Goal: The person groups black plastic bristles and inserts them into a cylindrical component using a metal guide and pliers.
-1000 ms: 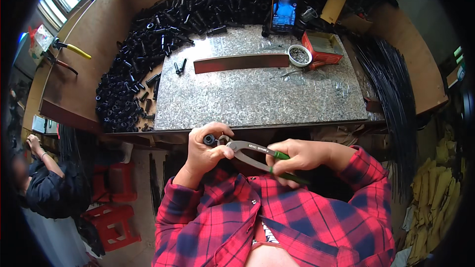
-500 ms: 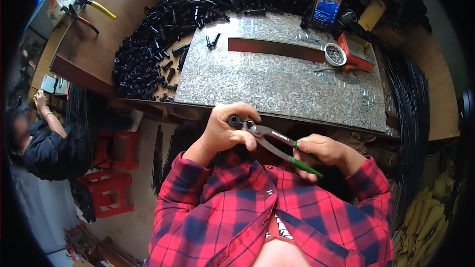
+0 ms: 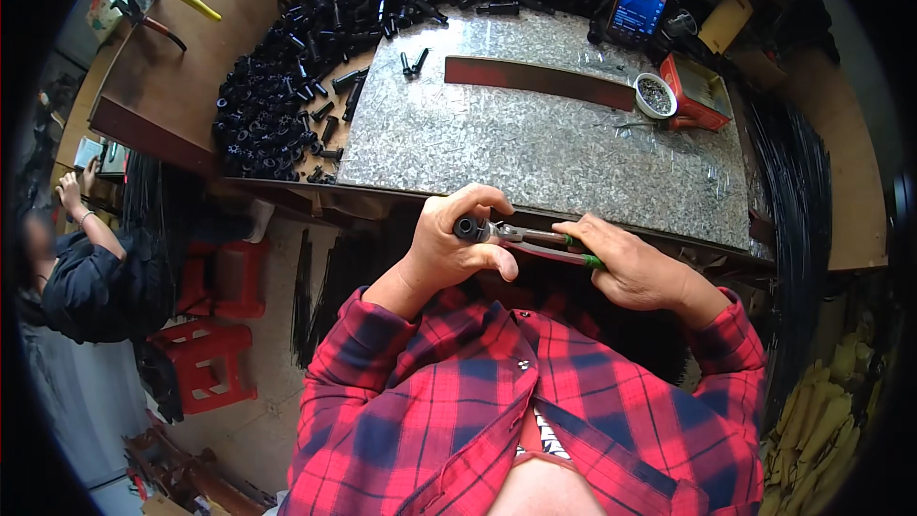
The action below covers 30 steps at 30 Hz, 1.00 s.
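Note:
My left hand (image 3: 435, 247) is closed around a small black tubular part (image 3: 467, 226), its round hollow end showing between thumb and forefinger. From the right, my right hand (image 3: 632, 263) grips the green handles of a pair of pliers (image 3: 546, 243), squeezed nearly together. The pliers' jaws are at the black part, just beside my left fingers; what they bite on is too small to tell. Both hands are held in front of the near edge of a speckled stone slab (image 3: 535, 158). Two similar black parts (image 3: 414, 63) lie on the slab's far left.
A large heap of black parts (image 3: 277, 110) covers the bench's left and back. On the slab are a long dark strip (image 3: 535, 82), a white bowl of small metal bits (image 3: 654, 96) and a red box (image 3: 694, 94). A phone (image 3: 642, 0) stands behind; a co-worker (image 3: 91, 277) sits left, near red stools (image 3: 202, 363).
The pliers' handles have come from spread to nearly together and swung up level. My right hand has risen around them. My left hand, with the black part, has moved slightly right and up.

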Motion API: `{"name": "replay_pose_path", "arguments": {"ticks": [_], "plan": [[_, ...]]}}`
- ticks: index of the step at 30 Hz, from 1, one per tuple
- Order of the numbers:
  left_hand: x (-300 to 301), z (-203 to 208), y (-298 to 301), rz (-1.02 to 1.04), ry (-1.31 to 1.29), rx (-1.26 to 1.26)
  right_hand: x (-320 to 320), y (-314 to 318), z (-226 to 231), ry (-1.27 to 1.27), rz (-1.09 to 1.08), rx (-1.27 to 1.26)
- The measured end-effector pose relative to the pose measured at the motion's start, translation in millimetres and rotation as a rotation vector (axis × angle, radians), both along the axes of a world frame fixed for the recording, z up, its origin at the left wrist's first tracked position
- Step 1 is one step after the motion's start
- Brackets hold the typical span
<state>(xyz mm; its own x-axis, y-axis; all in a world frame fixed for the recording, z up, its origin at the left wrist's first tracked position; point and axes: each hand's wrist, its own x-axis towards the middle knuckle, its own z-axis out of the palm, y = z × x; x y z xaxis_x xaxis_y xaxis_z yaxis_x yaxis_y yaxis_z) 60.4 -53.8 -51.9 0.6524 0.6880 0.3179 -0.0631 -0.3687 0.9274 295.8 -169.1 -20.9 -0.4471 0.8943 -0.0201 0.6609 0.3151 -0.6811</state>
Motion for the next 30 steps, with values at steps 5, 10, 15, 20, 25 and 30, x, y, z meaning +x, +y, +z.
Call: {"name": "replay_pose_path", "arguments": {"ticks": [5, 10, 15, 20, 25, 30], "plan": [[-1, -5, -1, 0.073, -0.066, 0.039, -10, 3, -9, 0.137, -0.060, -0.135], [0, -12, -11, 0.167, -0.134, -0.106, -25, 3, -21, 0.136, -0.173, -0.162], [2, -19, -7, 0.163, -0.172, -0.037, -25, 3, -30, 0.079, -0.240, -0.042], [1, -18, -6, 0.135, -0.152, -0.069, -12, 4, -16, -0.104, -0.344, 0.197], [-3, -15, -10, 0.134, -0.125, -0.203, 27, 29, 8, -0.149, -0.595, 0.576], [-5, -7, -19, 0.109, -0.160, -0.167, 111, 68, 14, -0.474, -0.770, 0.608]]}}
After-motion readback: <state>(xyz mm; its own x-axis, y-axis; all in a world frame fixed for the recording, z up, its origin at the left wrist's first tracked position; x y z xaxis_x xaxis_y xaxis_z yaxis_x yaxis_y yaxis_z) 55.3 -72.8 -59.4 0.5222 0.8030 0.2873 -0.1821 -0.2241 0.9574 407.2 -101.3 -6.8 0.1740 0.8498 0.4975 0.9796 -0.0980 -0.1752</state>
